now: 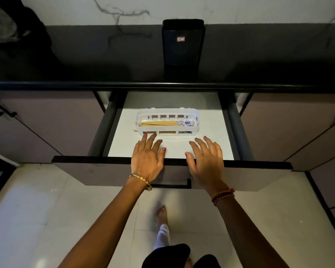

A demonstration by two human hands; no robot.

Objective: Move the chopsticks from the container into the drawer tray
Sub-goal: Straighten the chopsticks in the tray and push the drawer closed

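A white slotted tray (pixel 142 118) lies crosswise in the open drawer (pixel 211 132). Several wooden chopsticks (pixel 159 123) with blue-and-white patterned ends lie inside it, tips to the left; one tip pokes out through the tray's left end. A tall black container (pixel 182 49) stands upright on the dark counter behind the drawer; I cannot see inside it. My left hand (pixel 147 157) hovers open over the drawer's front, fingertips just short of the tray's near wall. My right hand (pixel 206 161) is open too, a little to the right, holding nothing.
The drawer front (pixel 259 165) with its black handle (pixel 174 185) juts out toward me. Closed cabinet doors flank it on both sides. A dark bag-like object (pixel 17 35) sits at the counter's far left. My foot (pixel 161 213) stands on the pale tiled floor below.
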